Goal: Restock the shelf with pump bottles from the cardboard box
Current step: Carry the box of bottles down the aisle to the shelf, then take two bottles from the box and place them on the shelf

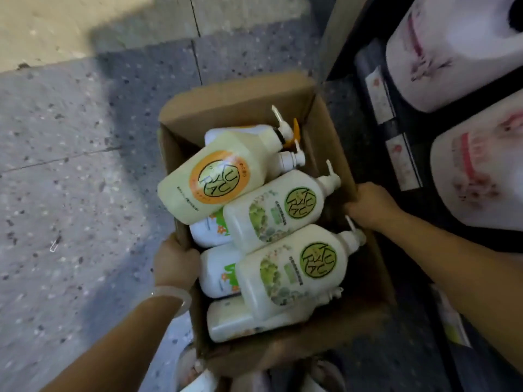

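**Box in both hands, bottles not yet touched**

Nearest the camera, the left hand (175, 264) has its grip curled over the left wall of the cardboard box (240, 91), a pale bangle (174, 295) on the wrist. Across the box, the right hand (370, 206) grips the right wall, fingers hooked over the rim. Neither hand holds a bottle; both have hold of the box only, which appears to be lifted or steadied above the speckled floor (70, 165).

Inside, the pump bottles lie on their sides in a loose heap, pump heads pointing toward the right wall. Closest is a green-label bottle (291, 270), then a second green-label bottle (274, 210), and farthest on top an orange-label bottle (215, 176). More white bottles lie beneath them, partly hidden.

They look full, so each is probably fairly heavy, and the smooth plastic may be slippery. The body is stiff enough to take a firm squeeze; the pump neck is thin and likely the weak spot, so taking hold around the shoulder or mid-body seems safer than lifting by the nozzle.

Beyond, to the right, the dark shelf (376, 131) carries large white jugs (452, 52) with blurred red markings.
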### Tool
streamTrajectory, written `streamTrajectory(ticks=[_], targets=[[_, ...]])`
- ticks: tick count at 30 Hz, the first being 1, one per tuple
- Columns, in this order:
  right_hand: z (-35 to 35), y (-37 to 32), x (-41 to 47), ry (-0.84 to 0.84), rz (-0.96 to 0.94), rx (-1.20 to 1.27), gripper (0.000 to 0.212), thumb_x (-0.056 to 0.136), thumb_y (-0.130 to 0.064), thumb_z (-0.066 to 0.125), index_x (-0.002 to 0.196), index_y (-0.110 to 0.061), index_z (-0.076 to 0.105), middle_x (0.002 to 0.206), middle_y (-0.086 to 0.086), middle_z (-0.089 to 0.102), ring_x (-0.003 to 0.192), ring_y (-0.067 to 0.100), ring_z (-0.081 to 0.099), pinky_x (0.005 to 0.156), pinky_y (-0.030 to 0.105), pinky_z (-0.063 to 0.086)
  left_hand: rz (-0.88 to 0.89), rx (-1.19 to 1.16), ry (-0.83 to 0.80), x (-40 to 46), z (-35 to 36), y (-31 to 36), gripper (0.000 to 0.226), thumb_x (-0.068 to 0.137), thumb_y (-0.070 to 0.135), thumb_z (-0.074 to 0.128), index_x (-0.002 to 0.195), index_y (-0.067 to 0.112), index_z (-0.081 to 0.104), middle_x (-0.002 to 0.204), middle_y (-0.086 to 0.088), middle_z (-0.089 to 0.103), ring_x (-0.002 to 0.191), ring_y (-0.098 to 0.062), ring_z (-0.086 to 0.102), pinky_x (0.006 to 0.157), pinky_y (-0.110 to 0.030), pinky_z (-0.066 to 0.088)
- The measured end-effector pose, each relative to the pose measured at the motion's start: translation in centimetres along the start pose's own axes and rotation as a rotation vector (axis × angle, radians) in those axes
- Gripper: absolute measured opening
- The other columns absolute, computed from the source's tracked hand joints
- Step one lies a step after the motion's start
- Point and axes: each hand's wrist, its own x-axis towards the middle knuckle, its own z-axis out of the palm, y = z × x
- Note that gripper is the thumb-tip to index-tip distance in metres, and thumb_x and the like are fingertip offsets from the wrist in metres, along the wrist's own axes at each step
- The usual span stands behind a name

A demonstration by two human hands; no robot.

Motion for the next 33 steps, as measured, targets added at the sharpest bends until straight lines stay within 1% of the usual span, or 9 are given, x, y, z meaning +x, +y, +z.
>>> streamTrajectory(ticks=[3,6,9,12,14,16,20,25,33], targets=[[1.4,0.9,1.5,0.023,-0.006,0.013,0.031,0.086,-0.012,0.059,0.056,-0.010,0.049,0.062,0.008,0.053,0.061,0.024,0.052,0.051,0.024,0.036,0.016,-0.027,0.021,0.7,1.4,-0.3,0.017,0.071,0.008,0.044,0.080,-0.003,0.053,0.085,-0.028,0.062,0.083,-0.042,0.058,0.059,-0.031,0.034],[1.4,0.8,1.3,0.029,0.006,0.052,0.029,0.086,-0.013,0.057,0.058,-0.012,0.049,0.066,0.008,0.055,0.065,0.026,0.054,0.053,0.026,0.038,-0.033,-0.018,0.013,0.1,1.3,0.0,0.011,0.078,-0.008,0.047,0.087,-0.002,0.051,0.095,-0.032,0.062,0.089,-0.044,0.057,0.063,-0.032,0.030],[0.9,0.1,1.1,-0.086,0.075,0.111,0.020,0.087,-0.027,0.059,0.096,-0.009,0.060,0.096,0.011,0.062,0.089,0.027,0.058,0.073,0.031,0.046,-0.088,-0.007,-0.058,-0.1,0.7,0.9,0.015,0.082,-0.006,0.046,0.094,0.003,0.049,0.105,-0.030,0.060,0.097,-0.043,0.056,0.067,-0.032,0.030],[-0.2,-1.3,-0.3,-0.157,0.188,0.264,0.076,0.074,-0.049,0.066,0.135,-0.011,0.043,0.129,0.012,0.055,0.114,0.030,0.054,0.096,0.042,0.047,-0.192,-0.052,-0.192,-0.2,-0.5,1.5,0.031,0.084,0.001,0.049,0.115,0.000,0.049,0.118,-0.028,0.058,0.106,-0.041,0.055,0.077,-0.040,0.042],[-1.1,-2.8,-3.6,-0.075,0.214,0.301,0.067,0.083,-0.041,0.064,0.137,-0.009,0.040,0.131,0.014,0.053,0.117,0.033,0.053,0.095,0.039,0.046,-0.263,-0.062,-0.237,-1.5,-2.3,2.4,0.053,0.084,0.010,0.053,0.134,-0.002,0.038,0.128,-0.028,0.053,0.114,-0.042,0.052,0.090,-0.045,0.044],[-1.9,-3.8,-8.1,0.004,0.214,0.254,0.048,0.090,-0.032,0.058,0.128,-0.006,0.047,0.123,0.016,0.057,0.111,0.033,0.056,0.086,0.034,0.045,-0.254,-0.040,-0.265,-4.2,-4.7,3.5,0.060,0.084,0.021,0.053,0.135,-0.005,0.037,0.130,-0.030,0.052,0.116,-0.043,0.052,0.097,-0.050,0.044],[-2.2,-4.0,-18.4,-0.169,0.252,0.200,0.041,0.091,-0.024,0.056,0.127,-0.005,0.048,0.129,0.016,0.054,0.117,0.031,0.053,0.095,0.037,0.045,-0.256,0.102,-0.352,-11.7,-10.7,6.0,0.060,0.091,0.010,0.053,0.144,0.002,0.025,0.146,-0.023,0.038,0.132,-0.037,0.040,0.106,-0.041,0.033],[-5.1,-6.1,-27.1,-0.298,0.358,0.209,0.049,0.095,-0.028,0.049,0.139,-0.009,0.039,0.142,0.010,0.045,0.128,0.025,0.046,0.105,0.032,0.039,-0.253,0.173,-0.406,-16.8,-16.6,9.7,0.058,0.093,0.014,0.051,0.144,0.005,0.027,0.147,-0.018,0.038,0.131,-0.033,0.043,0.103,-0.035,0.036],[-8.8,-9.2,-25.2,-0.158,0.418,0.343,0.039,0.097,-0.025,0.048,0.132,-0.010,0.046,0.136,0.010,0.050,0.122,0.024,0.051,0.094,0.029,0.041,0.079,0.345,-0.508,-15.1,-17.1,15.7,0.042,0.093,0.019,0.047,0.134,0.011,0.040,0.135,-0.013,0.053,0.123,-0.029,0.050,0.098,-0.032,0.040]])
